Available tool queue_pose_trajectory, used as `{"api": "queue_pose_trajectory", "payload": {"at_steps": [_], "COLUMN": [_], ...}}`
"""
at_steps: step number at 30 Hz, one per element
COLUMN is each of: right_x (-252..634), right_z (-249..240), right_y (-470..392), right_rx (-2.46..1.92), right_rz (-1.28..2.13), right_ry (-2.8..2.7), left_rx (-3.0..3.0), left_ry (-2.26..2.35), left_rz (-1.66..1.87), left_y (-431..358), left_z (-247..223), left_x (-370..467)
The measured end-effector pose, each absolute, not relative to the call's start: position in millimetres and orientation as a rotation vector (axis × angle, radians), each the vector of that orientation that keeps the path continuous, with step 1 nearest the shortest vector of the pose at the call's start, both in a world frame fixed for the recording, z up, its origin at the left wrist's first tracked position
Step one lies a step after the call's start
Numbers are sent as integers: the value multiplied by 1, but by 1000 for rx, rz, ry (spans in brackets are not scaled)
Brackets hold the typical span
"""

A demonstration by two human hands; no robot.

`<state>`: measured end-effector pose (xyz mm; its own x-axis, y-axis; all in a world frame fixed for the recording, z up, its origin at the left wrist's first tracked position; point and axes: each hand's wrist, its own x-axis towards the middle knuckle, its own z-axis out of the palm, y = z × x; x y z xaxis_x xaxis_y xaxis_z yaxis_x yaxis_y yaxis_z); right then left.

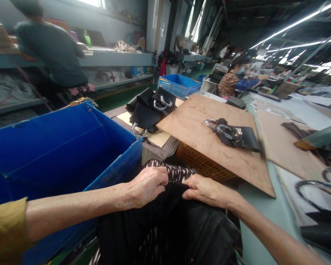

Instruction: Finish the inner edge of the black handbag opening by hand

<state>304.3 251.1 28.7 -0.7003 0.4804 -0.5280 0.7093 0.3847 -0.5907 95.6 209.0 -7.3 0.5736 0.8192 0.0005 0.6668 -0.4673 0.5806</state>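
Brown board [187, 121] ahead, blue bin [52, 147] at left; left hand [149, 186], right hand [204, 189], fingers clamped on black material [179, 217]

- Left forearm [71, 209]: bare, extended inward from the person's left, close to level.
- Left wrist [124, 195]: nearly in line with the forearm.
- Left grip [149, 186]: closed, back of hand upward, fingers curled tightly.
- Right forearm [267, 228]: bare, angled inward and away from the body.
- Right wrist [231, 198]: slightly bent.
- Right grip [202, 189]: fingers curled, thumb pointing toward the left grip; the two stand apart, roughly level.
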Motion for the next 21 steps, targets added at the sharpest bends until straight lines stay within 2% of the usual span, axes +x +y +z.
{"api": "queue_pose_trajectory", "payload": {"at_steps": [4, 14, 21], "right_x": [303, 306, 304], "right_z": [28, 21, 24], "right_y": [252, 252, 251], "right_rx": [1078, 1064, 1043], "right_rz": [-1230, -1205, -1290], "right_ry": [2361, 2402, 2405], "left_rx": [2236, 2095, 2053], "left_ry": [1120, 1305, 1273], "left_rz": [375, 421, 397], "left_y": [208, 219, 212], "left_z": [-8, -23, -13], "left_x": [96, 96, 99]}}
